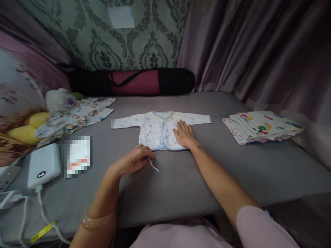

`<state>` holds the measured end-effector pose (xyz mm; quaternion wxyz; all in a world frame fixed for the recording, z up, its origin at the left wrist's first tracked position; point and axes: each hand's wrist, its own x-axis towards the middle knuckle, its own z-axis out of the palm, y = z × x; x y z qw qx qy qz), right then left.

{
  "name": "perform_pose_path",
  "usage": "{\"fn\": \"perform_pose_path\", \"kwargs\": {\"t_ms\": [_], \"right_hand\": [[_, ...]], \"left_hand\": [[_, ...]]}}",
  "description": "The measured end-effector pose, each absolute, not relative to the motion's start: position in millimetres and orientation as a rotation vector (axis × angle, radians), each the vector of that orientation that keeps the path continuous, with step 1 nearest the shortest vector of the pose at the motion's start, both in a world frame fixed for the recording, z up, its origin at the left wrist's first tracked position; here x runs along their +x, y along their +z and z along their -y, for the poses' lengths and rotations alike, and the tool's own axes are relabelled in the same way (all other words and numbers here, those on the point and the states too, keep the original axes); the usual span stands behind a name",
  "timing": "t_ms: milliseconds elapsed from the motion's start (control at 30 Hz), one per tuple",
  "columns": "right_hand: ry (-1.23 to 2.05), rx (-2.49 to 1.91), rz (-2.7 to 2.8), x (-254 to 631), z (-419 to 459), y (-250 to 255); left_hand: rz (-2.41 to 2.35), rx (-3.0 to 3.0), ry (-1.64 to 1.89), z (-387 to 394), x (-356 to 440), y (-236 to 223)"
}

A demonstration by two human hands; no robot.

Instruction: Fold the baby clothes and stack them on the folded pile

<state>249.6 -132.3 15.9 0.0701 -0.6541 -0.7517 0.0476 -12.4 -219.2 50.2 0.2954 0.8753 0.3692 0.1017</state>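
A white baby shirt (151, 131) with pale blue trim and a faint print lies front up, its sleeves spread to both sides. At its lower left corner, my left hand (136, 156) is closed with bent fingers at the hem. A thin white string (154, 166) trails from beneath those fingers onto the grey sheet; whether it is joined to the shirt is hidden. My right hand (184, 134) lies flat on the right half of the shirt, fingers stretched out and holding nothing.
Folded printed baby clothes (263, 125) are stacked at right. At left lie a printed garment (77, 113), plush toys (58, 100), a white power bank (44, 165) with cables and a blurred-out item (78, 155). A black and maroon long bag (137, 82) lies along the wall.
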Motion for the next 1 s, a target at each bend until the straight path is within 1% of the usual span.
{"fn": "perform_pose_path", "kwargs": {"t_ms": [167, 400, 633, 733, 867, 1000], "right_hand": [[0.172, -1.995, 2.318, 252.0, 129.5, -2.0], [0.199, -1.982, 2.313, 253.1, 126.3, -2.4], [0.188, -1.976, 2.313, 253.4, 126.8, -2.1], [0.19, -1.977, 2.31, 253.6, 126.8, -2.3], [0.162, -1.972, 2.305, 253.7, 126.9, -3.3], [0.152, -1.965, 2.31, 254.0, 126.2, -4.6]], "left_hand": [[-1.048, 2.329, 0.23, 219.6, -15.7, 56.9], [-1.154, 2.142, 0.146, 218.9, -41.2, 61.5], [-1.491, 1.96, 0.132, 216.1, -75.9, 50.2], [-1.712, 1.926, 0.161, 214.7, -83.5, 49.0], [-2.002, 1.871, 0.273, 210.9, -87.1, 45.8], [-2.21, 1.675, 0.564, 206.3, -89.1, 43.4]]}}
